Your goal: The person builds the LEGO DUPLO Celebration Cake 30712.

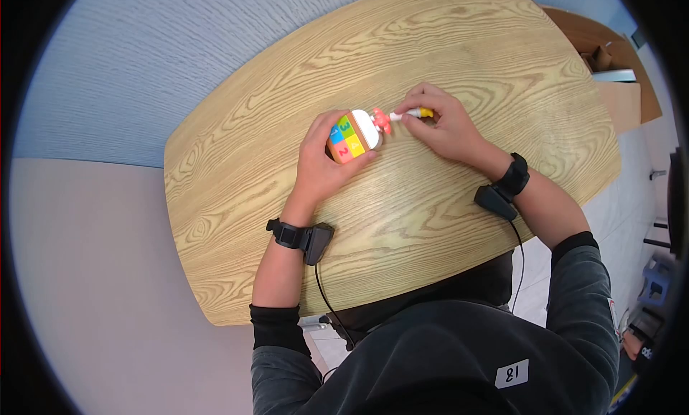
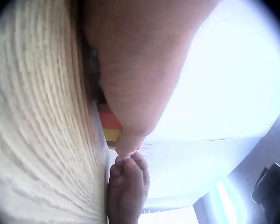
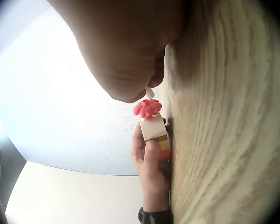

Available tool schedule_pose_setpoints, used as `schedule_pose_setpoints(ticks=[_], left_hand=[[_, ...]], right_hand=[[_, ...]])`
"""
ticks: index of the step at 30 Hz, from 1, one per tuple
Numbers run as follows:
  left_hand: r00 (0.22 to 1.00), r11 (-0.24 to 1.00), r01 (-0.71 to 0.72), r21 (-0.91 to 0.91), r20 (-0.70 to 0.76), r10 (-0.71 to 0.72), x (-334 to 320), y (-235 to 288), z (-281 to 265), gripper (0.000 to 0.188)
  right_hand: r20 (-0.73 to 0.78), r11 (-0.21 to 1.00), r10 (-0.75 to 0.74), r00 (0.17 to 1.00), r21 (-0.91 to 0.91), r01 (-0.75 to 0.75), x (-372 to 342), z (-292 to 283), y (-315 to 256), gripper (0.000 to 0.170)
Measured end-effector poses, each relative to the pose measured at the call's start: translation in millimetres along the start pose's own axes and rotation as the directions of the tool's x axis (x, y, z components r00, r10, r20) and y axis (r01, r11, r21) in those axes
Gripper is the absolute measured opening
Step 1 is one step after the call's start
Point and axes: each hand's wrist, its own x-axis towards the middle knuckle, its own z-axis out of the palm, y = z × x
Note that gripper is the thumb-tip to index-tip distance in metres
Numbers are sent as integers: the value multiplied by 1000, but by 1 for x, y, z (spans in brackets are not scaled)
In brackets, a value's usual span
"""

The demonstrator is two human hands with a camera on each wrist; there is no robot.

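Note:
A toy block stack [image 1: 347, 140] lies on its side on the table, with coloured squares numbered 1 to 4 and a white end block [image 3: 152, 127]. My left hand [image 1: 321, 160] grips it, thumb on the near side and fingers on the far side. A red flower-shaped piece [image 3: 148, 108] sits at the white end. My right hand [image 1: 446, 131] pinches a small white stick with a yellow end [image 1: 426, 113], its white tip right at the flower. In the left wrist view, the left hand [image 2: 135, 79] covers most of the blocks.
The wood-grain table [image 1: 301, 278] runs past both hands to a blue textured wall [image 1: 179, 63]. Cables hang from the black wrist cameras over the table's near edge. A cardboard box [image 1: 619, 106] stands beyond the right end of the table.

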Motion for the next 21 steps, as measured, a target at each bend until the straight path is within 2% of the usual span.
schedule_pose_setpoints(ticks=[5,9,11,15,17,21], left_hand=[[1000,1000,-6,-1,9,6,0,0,-1,68],[1000,1000,-12,9,10,12,0,0,-1,69],[1000,1000,-14,10,16,14,-1,0,-1,69],[1000,1000,4,-13,24,-4,-2,1,-1,69],[1000,1000,-8,-11,23,8,-2,-1,-1,70],[996,996,-84,13,10,84,-1,-3,-1,73]], right_hand=[[20,992,70,997,104,-72,0,0,-2,18],[-2,989,29,1000,144,-28,0,3,3,27],[21,960,128,991,250,-130,-2,4,1,35],[31,956,113,993,270,-117,-2,4,3,38],[37,928,164,986,332,-167,-1,4,-1,36],[48,947,174,984,264,-180,-1,2,1,35]])
